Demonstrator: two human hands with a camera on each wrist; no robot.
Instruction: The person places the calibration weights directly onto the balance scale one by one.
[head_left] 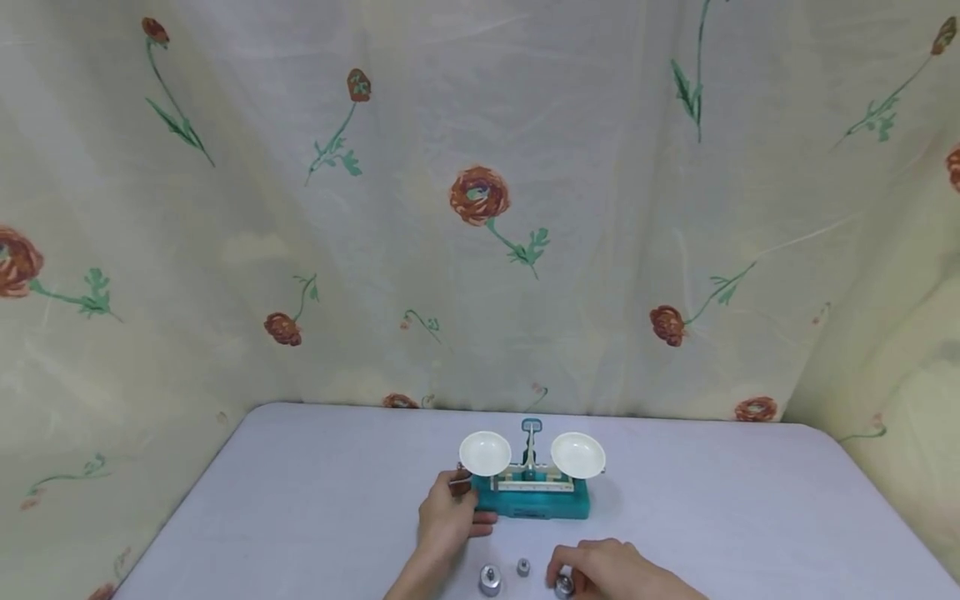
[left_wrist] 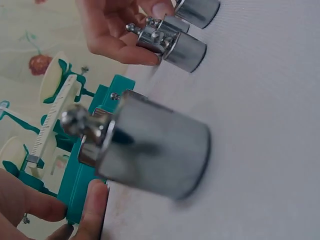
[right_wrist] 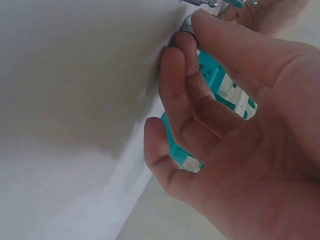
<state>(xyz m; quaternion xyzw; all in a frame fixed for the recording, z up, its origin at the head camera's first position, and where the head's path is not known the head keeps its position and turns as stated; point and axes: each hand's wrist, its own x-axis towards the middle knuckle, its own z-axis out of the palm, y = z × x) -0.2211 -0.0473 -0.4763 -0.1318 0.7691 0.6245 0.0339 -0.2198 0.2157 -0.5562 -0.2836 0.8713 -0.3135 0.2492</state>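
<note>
A teal balance scale (head_left: 532, 503) with two white pans stands upright on the table. My left hand (head_left: 447, 515) grips the left end of its base, thumb and fingers on either side of the teal edge in the left wrist view. Nearer the front, my right hand (head_left: 611, 570) pinches a small silver metal weight (head_left: 564, 587) with a knob on top. In the right wrist view the thumb and fingertips mostly hide that weight (right_wrist: 187, 25). Between the hands stand a larger silver weight (head_left: 490, 580) and a smaller weight (head_left: 523, 567).
The white-covered table (head_left: 337, 475) extends to both sides of the scale. A flower-printed curtain (head_left: 570, 333) hangs behind its far edge and along the sides. In the left wrist view the larger weight stands close before the camera, partly covering the scale.
</note>
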